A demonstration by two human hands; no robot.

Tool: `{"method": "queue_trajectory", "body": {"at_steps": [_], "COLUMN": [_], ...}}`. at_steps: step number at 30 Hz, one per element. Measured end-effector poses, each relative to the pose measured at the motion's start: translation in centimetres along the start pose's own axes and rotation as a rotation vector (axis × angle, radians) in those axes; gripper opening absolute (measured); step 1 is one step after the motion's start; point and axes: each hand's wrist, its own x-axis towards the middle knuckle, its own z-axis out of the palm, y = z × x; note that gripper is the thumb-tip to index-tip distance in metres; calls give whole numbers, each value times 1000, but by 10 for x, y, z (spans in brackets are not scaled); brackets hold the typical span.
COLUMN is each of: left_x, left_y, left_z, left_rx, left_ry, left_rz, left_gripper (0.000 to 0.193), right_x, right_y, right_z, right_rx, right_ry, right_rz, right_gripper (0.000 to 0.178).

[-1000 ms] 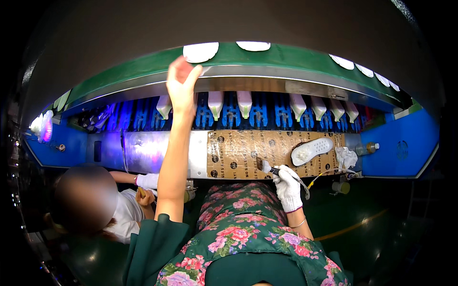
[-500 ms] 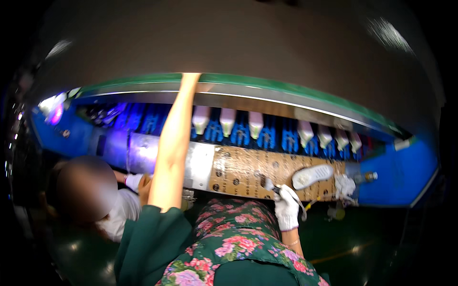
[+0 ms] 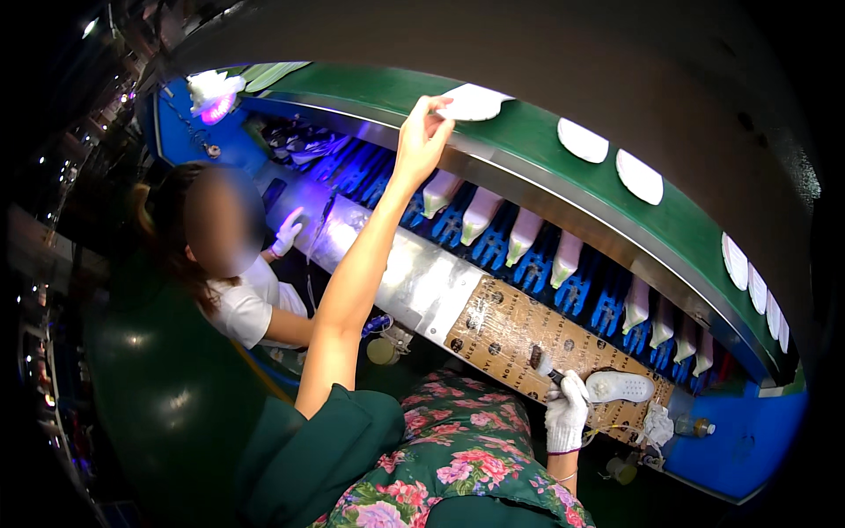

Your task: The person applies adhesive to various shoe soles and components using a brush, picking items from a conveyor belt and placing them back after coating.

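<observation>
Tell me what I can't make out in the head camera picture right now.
All in the head view:
Left hand: gripping or merely touching the white piece is unclear; fingers cover the contact.
Brush: handle partly hidden by the gloved right hand.
Pinkish blocks: upper ends hidden by the metal rail.
Green belt: far side hidden by the dark cover.
Bottle: contents too small.

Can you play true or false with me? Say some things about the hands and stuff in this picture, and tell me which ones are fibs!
1. The right hand is gloved. True.
2. The left hand is gloved too. False: it is bare.
3. The right hand holds a brush. True.
4. The left hand's fingers are at a white piece on the green strip. True.
5. The sole lies on the green strip. False: it lies on the brown sheet.
</observation>
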Motion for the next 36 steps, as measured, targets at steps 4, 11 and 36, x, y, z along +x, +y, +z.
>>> {"method": "queue_trajectory", "body": {"at_steps": [4, 11, 36], "left_x": [-71, -163, -292], "left_y": [45, 99, 116], "left_z": [-32, -48, 152], "left_rx": [185, -229, -1555], "left_ry": [257, 453, -366], "left_rz": [337, -169, -1216], "left_gripper": [46, 27, 110], "right_x": [2, -2, -42], "right_y": [-27, -79, -113], "right_z": [14, 21, 100], "right_rx": [-21, 213, -863], "right_ry": [-20, -245, -386], "right_rz": [-37, -136, -915], "right_gripper": [28, 29, 21]}}
